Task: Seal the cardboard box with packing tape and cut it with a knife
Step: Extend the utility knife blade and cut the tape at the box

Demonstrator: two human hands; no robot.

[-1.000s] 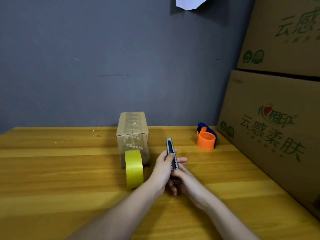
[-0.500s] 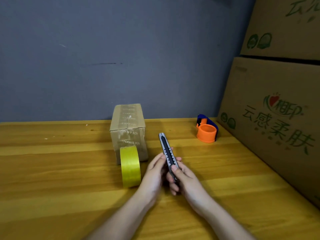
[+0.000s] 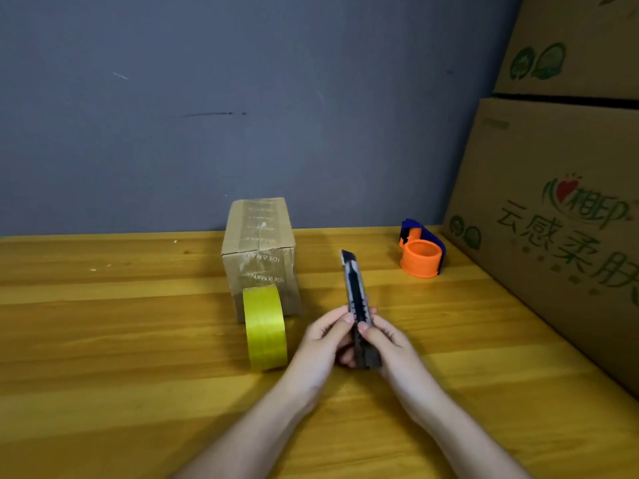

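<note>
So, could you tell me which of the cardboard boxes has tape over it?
The small box on the table, just behind the yellow tape roll; the big printed boxes at right show none.

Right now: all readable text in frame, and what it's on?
"IDEAMAN", upside down, repeated on the tape over the small cardboard box.
"心相印", red-heart logo, on the large carton at right.
"云感柔肤", green, below it on the same carton.
Smaller carton print: too blurred.
Knife, yellow tape roll: none.

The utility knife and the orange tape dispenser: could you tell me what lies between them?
Only bare wooden table lies between the utility knife and orange tape dispenser, in the head view.
</note>
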